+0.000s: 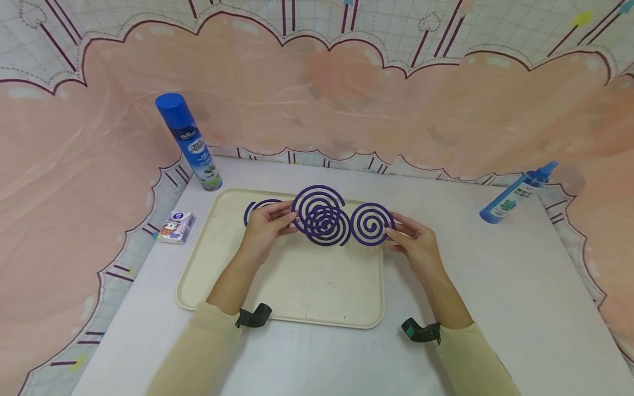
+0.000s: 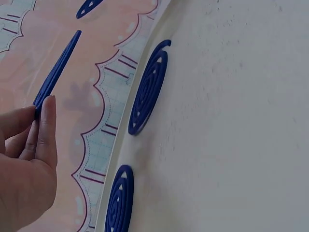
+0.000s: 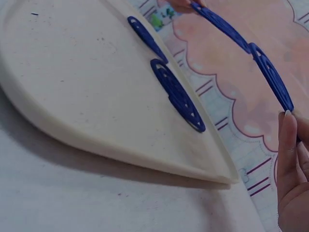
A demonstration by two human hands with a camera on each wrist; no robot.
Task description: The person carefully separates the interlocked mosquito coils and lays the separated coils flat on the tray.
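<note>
My left hand (image 1: 261, 234) pinches a dark-blue mosquito coil (image 2: 58, 72) by its edge, raised above the cream tray (image 1: 297, 286) and seen edge-on in the left wrist view. A second mosquito coil (image 1: 372, 224) is pinched between the thumb and fingers of my right hand (image 1: 420, 248), near the tray's right side. In the right wrist view the inner edges of these two coils meet or overlap. Two more coils lie flat near the tray's far rim. One of them (image 2: 149, 92) is overlapped by the left-hand coil in the head view; the other (image 2: 119, 203) is partly behind my left hand there.
A blue aerosol can (image 1: 190, 143) stands behind the tray's far left corner. Left of the tray lies a small white and purple pack (image 1: 176, 227). At the right of the white table (image 1: 495, 286) is a blue spray bottle (image 1: 515, 193). Patterned cloth (image 1: 346, 110) hangs behind.
</note>
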